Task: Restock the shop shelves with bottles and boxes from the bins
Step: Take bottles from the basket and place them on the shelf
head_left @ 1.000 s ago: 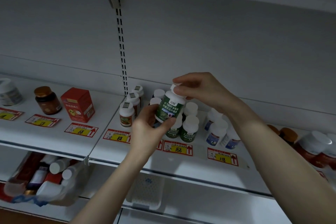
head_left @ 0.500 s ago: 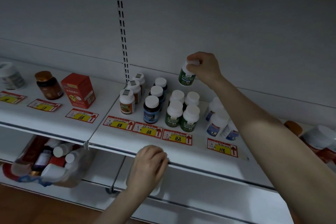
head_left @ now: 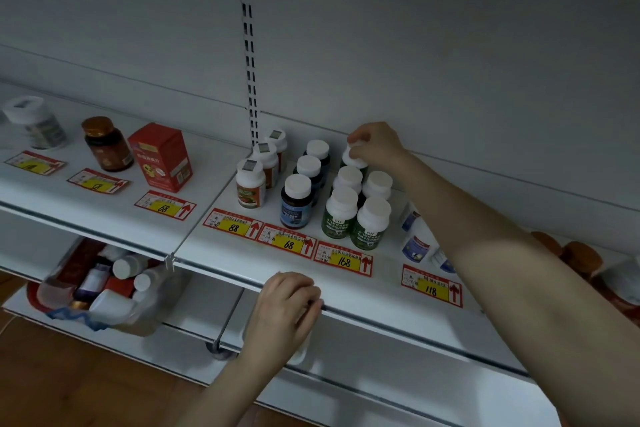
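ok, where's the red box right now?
Head view, left shelf section: the red box stands just right of the brown bottle, behind a price tag marked 68, left of the slotted upright.

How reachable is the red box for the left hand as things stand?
Probably yes. The left hand rests curled at the shelf edge, holding nothing visible; the red box stands upright to its left, only flat price tags between. Right hand grips a green bottle.

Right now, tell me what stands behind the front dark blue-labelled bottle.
Behind the dark blue-labelled bottle stand a second white-capped bottle and a third. Their labels are covered, so a match cannot be confirmed.
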A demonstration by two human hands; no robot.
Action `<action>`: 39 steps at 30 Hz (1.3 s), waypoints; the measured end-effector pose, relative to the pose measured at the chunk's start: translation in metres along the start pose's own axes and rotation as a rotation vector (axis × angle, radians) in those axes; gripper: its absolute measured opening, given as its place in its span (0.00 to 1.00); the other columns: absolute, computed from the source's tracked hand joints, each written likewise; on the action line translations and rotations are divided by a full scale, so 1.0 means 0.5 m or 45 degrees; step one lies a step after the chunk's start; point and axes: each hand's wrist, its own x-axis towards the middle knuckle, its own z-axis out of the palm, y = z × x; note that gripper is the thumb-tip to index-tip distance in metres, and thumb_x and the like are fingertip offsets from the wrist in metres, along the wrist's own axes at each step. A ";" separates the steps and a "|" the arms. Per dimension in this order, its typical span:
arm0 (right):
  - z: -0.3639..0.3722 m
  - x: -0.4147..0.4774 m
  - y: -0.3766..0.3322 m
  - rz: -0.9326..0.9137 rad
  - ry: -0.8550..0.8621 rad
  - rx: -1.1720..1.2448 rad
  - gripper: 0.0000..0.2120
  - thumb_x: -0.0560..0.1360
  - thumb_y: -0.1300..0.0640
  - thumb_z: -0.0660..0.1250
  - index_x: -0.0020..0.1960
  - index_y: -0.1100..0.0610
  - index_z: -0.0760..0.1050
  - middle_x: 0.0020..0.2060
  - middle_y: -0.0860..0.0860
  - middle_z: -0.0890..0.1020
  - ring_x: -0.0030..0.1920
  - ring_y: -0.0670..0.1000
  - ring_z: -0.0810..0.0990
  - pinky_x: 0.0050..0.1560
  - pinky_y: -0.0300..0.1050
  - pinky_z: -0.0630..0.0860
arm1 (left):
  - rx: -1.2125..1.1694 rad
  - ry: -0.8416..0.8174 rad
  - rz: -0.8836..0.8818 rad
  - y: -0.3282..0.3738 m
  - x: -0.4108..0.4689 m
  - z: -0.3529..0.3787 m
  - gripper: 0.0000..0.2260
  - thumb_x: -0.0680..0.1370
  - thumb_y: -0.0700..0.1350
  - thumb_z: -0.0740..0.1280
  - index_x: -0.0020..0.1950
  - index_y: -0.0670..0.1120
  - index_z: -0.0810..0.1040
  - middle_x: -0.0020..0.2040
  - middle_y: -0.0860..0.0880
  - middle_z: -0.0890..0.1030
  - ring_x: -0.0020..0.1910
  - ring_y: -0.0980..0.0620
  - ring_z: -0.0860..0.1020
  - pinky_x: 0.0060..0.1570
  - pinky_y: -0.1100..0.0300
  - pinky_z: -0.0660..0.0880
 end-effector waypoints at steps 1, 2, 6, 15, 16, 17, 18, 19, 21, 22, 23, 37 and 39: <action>0.001 0.000 0.002 0.007 -0.007 -0.008 0.15 0.72 0.65 0.66 0.59 0.61 0.77 0.60 0.56 0.77 0.61 0.53 0.74 0.50 0.33 0.65 | 0.000 0.000 0.002 0.001 0.001 0.000 0.08 0.74 0.47 0.65 0.42 0.44 0.81 0.43 0.50 0.80 0.47 0.54 0.75 0.49 0.63 0.70; 0.003 -0.001 0.004 0.016 -0.014 -0.007 0.15 0.72 0.65 0.66 0.59 0.61 0.77 0.60 0.56 0.77 0.60 0.53 0.74 0.50 0.34 0.66 | 0.001 0.001 0.005 0.001 0.001 -0.001 0.08 0.74 0.47 0.65 0.42 0.44 0.81 0.43 0.50 0.80 0.46 0.54 0.75 0.49 0.62 0.70; 0.013 -0.003 0.014 0.073 -0.040 -0.011 0.15 0.72 0.64 0.66 0.58 0.60 0.77 0.58 0.55 0.78 0.59 0.53 0.75 0.49 0.35 0.68 | -0.006 0.006 0.003 0.000 0.000 0.000 0.08 0.74 0.47 0.65 0.42 0.44 0.80 0.43 0.50 0.79 0.46 0.54 0.75 0.48 0.62 0.70; 0.018 -0.004 0.021 0.087 -0.014 -0.020 0.10 0.73 0.63 0.63 0.53 0.62 0.78 0.54 0.56 0.80 0.52 0.52 0.77 0.45 0.38 0.68 | 0.015 0.009 -0.007 0.001 -0.001 0.001 0.08 0.74 0.47 0.66 0.42 0.44 0.81 0.43 0.50 0.80 0.47 0.54 0.75 0.49 0.62 0.70; 0.018 -0.004 0.021 0.092 -0.005 -0.018 0.10 0.74 0.63 0.62 0.53 0.63 0.78 0.53 0.57 0.80 0.49 0.52 0.76 0.43 0.39 0.68 | 0.014 0.006 -0.004 0.001 -0.001 0.001 0.08 0.74 0.47 0.66 0.42 0.44 0.81 0.43 0.50 0.80 0.47 0.54 0.75 0.49 0.61 0.70; 0.019 -0.006 0.020 0.097 0.005 -0.014 0.11 0.74 0.63 0.60 0.53 0.66 0.78 0.53 0.59 0.80 0.47 0.52 0.75 0.41 0.39 0.68 | 0.012 -0.001 0.000 0.002 0.000 0.000 0.07 0.74 0.46 0.66 0.42 0.44 0.81 0.43 0.50 0.80 0.47 0.54 0.75 0.49 0.61 0.71; 0.019 -0.009 0.019 0.099 0.020 -0.010 0.12 0.75 0.63 0.59 0.53 0.68 0.77 0.53 0.61 0.80 0.46 0.52 0.75 0.40 0.40 0.68 | 0.011 -0.012 0.001 0.002 0.001 -0.002 0.07 0.74 0.46 0.66 0.42 0.44 0.81 0.43 0.49 0.79 0.47 0.54 0.75 0.49 0.61 0.70; 0.020 -0.012 0.020 0.093 0.044 -0.010 0.13 0.75 0.63 0.58 0.53 0.69 0.76 0.53 0.62 0.80 0.47 0.53 0.76 0.40 0.41 0.69 | 0.010 -0.029 0.000 0.003 0.002 -0.004 0.08 0.74 0.46 0.65 0.42 0.44 0.81 0.43 0.50 0.79 0.47 0.54 0.75 0.50 0.62 0.70; 0.019 -0.023 0.020 0.058 0.112 -0.024 0.13 0.77 0.63 0.57 0.54 0.69 0.76 0.54 0.61 0.79 0.53 0.57 0.77 0.46 0.44 0.72 | 0.018 -0.073 0.009 0.006 0.004 -0.012 0.08 0.75 0.46 0.64 0.43 0.44 0.81 0.43 0.50 0.79 0.47 0.54 0.74 0.49 0.62 0.70; 0.017 -0.031 0.020 0.041 0.145 -0.032 0.13 0.78 0.62 0.57 0.55 0.67 0.76 0.56 0.60 0.79 0.55 0.57 0.76 0.49 0.44 0.71 | 0.023 -0.095 0.025 0.007 0.005 -0.017 0.08 0.75 0.46 0.64 0.43 0.44 0.81 0.44 0.50 0.79 0.47 0.54 0.74 0.49 0.62 0.71; 0.014 -0.039 0.019 0.027 0.174 -0.039 0.13 0.78 0.61 0.57 0.56 0.65 0.76 0.57 0.59 0.79 0.57 0.56 0.76 0.52 0.42 0.70 | 0.024 -0.113 0.044 0.010 0.004 -0.022 0.08 0.75 0.46 0.63 0.44 0.44 0.81 0.44 0.50 0.79 0.48 0.54 0.74 0.50 0.61 0.71; 0.116 -0.348 -0.109 -0.079 0.495 0.011 0.12 0.78 0.60 0.59 0.58 0.60 0.77 0.55 0.56 0.81 0.56 0.53 0.77 0.49 0.35 0.67 | -0.004 -0.257 0.342 0.001 -0.087 -0.186 0.10 0.74 0.45 0.62 0.40 0.44 0.82 0.38 0.49 0.81 0.37 0.49 0.78 0.41 0.60 0.71; 0.155 -0.411 -0.125 -0.080 0.469 0.020 0.12 0.78 0.61 0.60 0.58 0.61 0.77 0.55 0.55 0.81 0.56 0.52 0.77 0.49 0.31 0.66 | -0.003 -0.293 0.349 -0.016 -0.123 -0.212 0.10 0.73 0.45 0.61 0.41 0.44 0.82 0.38 0.49 0.81 0.37 0.50 0.78 0.40 0.61 0.71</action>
